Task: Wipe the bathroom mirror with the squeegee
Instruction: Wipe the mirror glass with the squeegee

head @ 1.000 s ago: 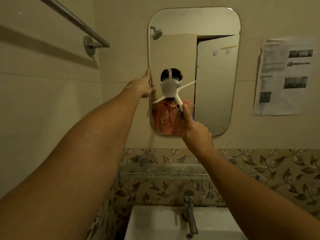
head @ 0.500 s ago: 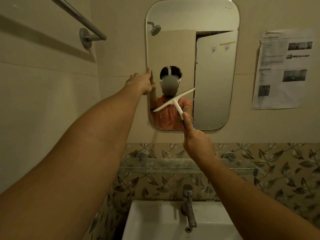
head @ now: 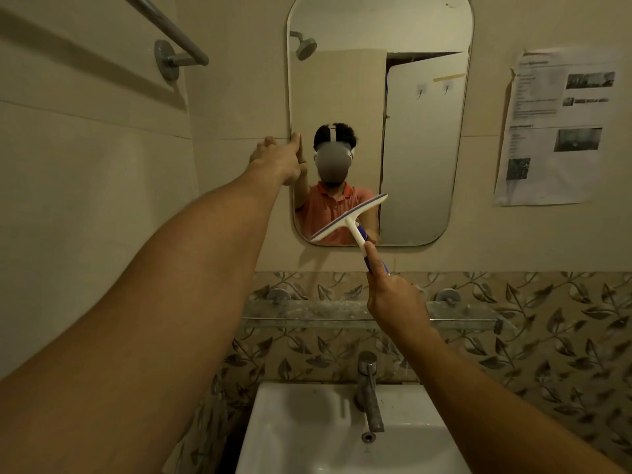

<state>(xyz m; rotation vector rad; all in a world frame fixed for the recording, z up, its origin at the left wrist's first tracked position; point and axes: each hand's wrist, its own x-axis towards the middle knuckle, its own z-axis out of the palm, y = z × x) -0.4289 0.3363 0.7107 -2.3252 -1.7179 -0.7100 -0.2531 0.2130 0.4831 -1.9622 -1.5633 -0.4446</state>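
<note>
Gripped in the right hand (head: pixel 393 295): the squeegee (head: pixel 349 218), by its blue-and-white handle, fingers curled close round the grip, thumb laid straight along the top of the stem. Blade tilted, left end low at the bottom rim of the mirror (head: pixel 376 97), right end higher, lying across the lower glass over the reflected orange shirt (head: pixel 328 210). Up at the mirror's left rim, the left hand (head: pixel 278 159), seen from behind: one finger straight and touching the edge, the others loosely bent beside it, contact of the hidden fingertips impossible to tell. Below the mirror, a dusty glass shelf (head: pixel 307 313) on two round brackets, crossed in front by the right wrist. Under that, leaf-patterned tiles (head: pixel 564 336), a metal tap (head: pixel 369 388) and a white basin (head: pixel 301 432). High on the left wall, a towel rail (head: pixel 171 29); right of the mirror, a printed sheet (head: pixel 557 128) stuck to the wall. Reflected in the glass, a shower head (head: pixel 306 47) and a door (head: pixel 420 148) ajar.
</note>
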